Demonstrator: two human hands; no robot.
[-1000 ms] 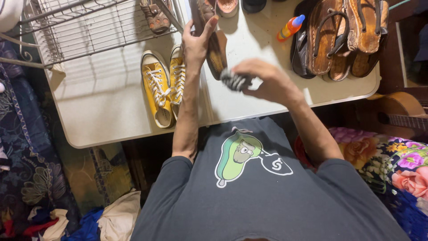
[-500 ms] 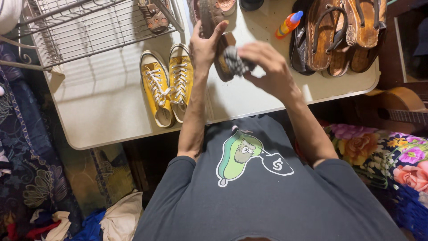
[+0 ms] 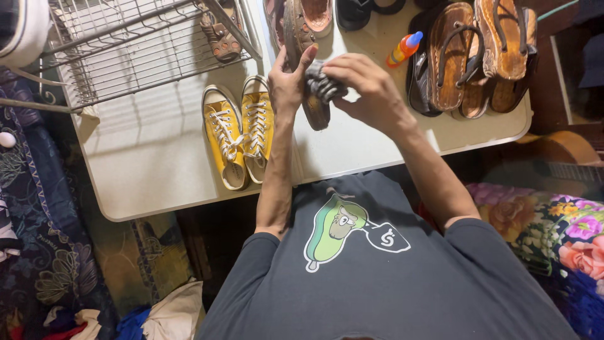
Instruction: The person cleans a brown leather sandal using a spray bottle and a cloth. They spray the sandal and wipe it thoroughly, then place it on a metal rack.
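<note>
My left hand (image 3: 287, 79) grips a brown sandal (image 3: 296, 31) held on edge above the white table (image 3: 151, 157). My right hand (image 3: 365, 85) clutches a bunched grey striped cloth (image 3: 319, 83) and presses it against the sandal's side. Both hands meet over the middle of the table, just right of a pair of yellow lace-up sneakers (image 3: 242, 129).
A wire rack (image 3: 138, 44) with a small brown sandal (image 3: 219, 33) stands at the back left. Several brown flip-flops (image 3: 478, 56) and an orange bottle with a blue cap (image 3: 402, 49) lie at the right. A guitar (image 3: 566, 157) and floral fabric (image 3: 553, 226) sit beyond the table's right edge.
My right hand has carried the cloth up and left from beside the sandal's lower end onto its side. My left hand stays on the sandal.
</note>
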